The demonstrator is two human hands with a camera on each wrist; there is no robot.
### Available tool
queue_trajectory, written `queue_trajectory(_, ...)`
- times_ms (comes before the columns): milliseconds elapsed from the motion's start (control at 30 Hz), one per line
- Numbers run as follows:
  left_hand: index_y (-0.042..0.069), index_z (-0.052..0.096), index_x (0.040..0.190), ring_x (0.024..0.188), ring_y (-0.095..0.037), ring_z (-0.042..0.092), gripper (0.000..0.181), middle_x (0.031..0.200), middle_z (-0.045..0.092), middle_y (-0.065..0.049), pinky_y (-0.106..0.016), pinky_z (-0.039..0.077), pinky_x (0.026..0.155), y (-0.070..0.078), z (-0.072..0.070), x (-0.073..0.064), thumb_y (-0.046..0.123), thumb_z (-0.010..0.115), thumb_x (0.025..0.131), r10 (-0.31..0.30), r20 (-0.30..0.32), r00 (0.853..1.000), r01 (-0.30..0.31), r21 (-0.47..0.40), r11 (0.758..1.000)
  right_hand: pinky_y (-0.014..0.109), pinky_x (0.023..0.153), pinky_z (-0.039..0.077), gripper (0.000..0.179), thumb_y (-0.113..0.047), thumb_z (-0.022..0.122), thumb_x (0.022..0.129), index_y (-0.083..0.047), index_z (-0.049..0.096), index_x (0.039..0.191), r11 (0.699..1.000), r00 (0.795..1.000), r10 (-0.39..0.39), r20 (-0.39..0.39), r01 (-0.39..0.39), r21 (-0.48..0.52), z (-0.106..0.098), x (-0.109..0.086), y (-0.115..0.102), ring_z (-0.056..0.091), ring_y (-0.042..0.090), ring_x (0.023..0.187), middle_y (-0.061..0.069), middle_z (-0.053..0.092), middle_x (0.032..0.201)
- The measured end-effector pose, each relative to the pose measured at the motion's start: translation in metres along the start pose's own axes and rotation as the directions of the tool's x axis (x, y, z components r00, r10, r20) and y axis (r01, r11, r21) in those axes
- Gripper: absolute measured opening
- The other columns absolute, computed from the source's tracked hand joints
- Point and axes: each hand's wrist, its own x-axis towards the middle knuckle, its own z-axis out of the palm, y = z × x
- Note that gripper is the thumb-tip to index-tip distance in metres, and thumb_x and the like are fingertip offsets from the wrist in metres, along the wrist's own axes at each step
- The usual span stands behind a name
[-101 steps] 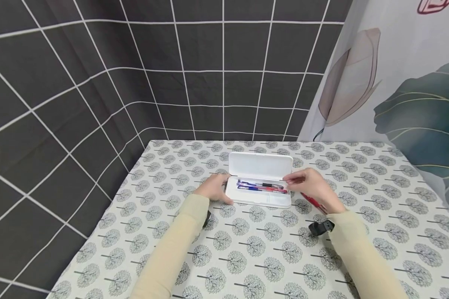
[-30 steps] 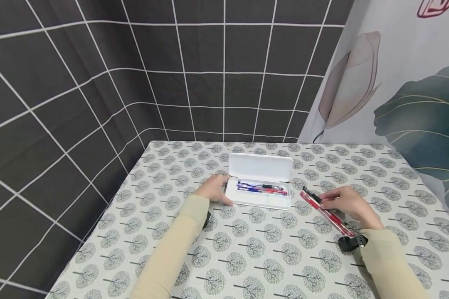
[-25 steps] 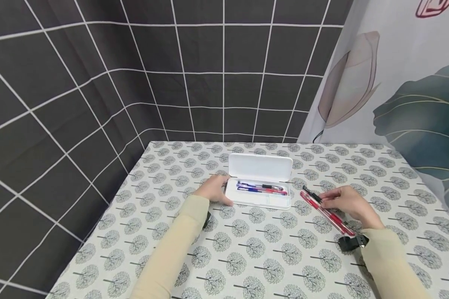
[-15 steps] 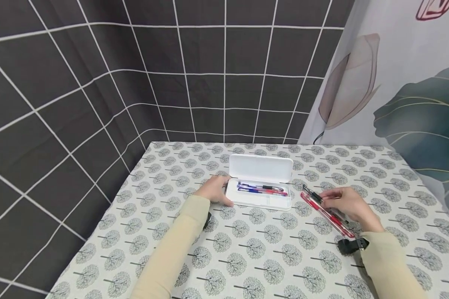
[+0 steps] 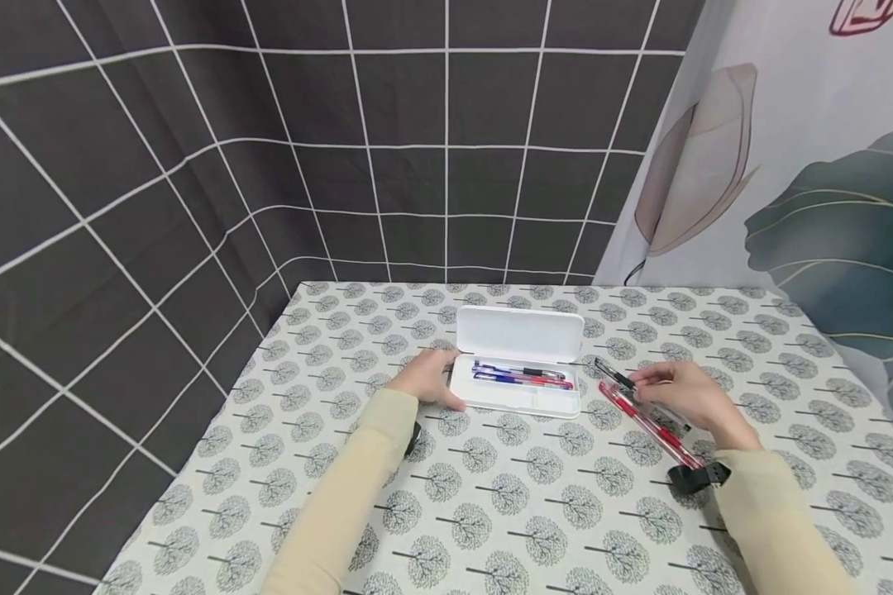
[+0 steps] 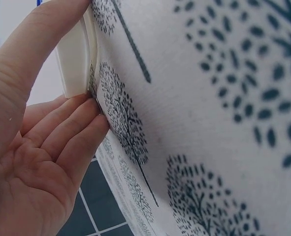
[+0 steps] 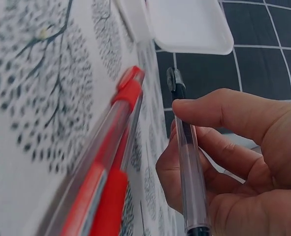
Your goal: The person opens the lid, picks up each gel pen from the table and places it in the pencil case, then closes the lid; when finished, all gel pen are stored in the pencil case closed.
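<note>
Right hand (image 5: 688, 395) was nearly closed, pinching black pen (image 7: 189, 162) | pen, inside this pinch, was probably light, stiff, slightly slippery along clear barrel; its dark section seemed the better hold | red pens (image 5: 646, 421) lay just left | left hand (image 5: 426, 376), farther left, clasped the end of white case (image 5: 494, 400) with thumb and fingers

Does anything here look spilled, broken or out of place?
I see nothing spilled or broken. The one slightly untidy thing is the red pens lying slantwise on the tablecloth, just outside the open white case, while other pens sit inside it.
</note>
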Motion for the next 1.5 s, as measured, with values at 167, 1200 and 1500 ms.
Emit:
queue_trajectory(167, 0.011, 0.053, 0.139, 0.119, -0.022, 0.058, 0.094, 0.133, 0.062, -0.006, -0.041, 0.041, 0.111, 0.000, 0.000, 0.000, 0.023, 0.094, 0.056, -0.004, 0.001, 1.000, 0.004, -0.004, 1.000, 0.024, 0.075, 0.057, 0.047, -0.015, 0.072, 0.085, 0.008, 0.058, 0.124, 0.999, 1.000, -0.015, 0.006, 0.015, 0.042, 0.003, 0.003, -0.008, 0.064, 0.014, 0.085, 0.016, 0.065, 0.110)
queue_trajectory(1200, 0.010, 0.052, 0.140, 0.126, -0.025, 0.055, 0.094, 0.138, 0.059, -0.007, -0.041, 0.038, 0.114, 0.002, -0.001, -0.002, 0.025, 0.094, 0.057, 0.003, -0.010, 1.000, -0.003, 0.024, 1.000, 0.024, 0.083, 0.052, 0.039, -0.013, 0.072, 0.081, -0.001, 0.065, 0.118, 0.998, 0.999, -0.047, 0.014, 0.046, 0.051, 0.034, 0.039, -0.055, 0.061, 0.018, 0.095, 0.011, 0.066, 0.110)
queue_trajectory(1500, 0.009, 0.052, 0.139, 0.126, -0.026, 0.055, 0.093, 0.138, 0.059, -0.008, -0.041, 0.039, 0.113, 0.002, -0.002, -0.004, 0.024, 0.094, 0.057, -0.001, -0.011, 1.000, 0.001, 0.026, 1.000, 0.033, 0.088, 0.053, 0.036, -0.012, 0.071, 0.084, -0.002, 0.065, 0.118, 0.996, 0.997, -0.062, 0.047, 0.059, 0.067, 0.044, 0.048, -0.068, 0.060, 0.019, 0.096, 0.012, 0.066, 0.110)
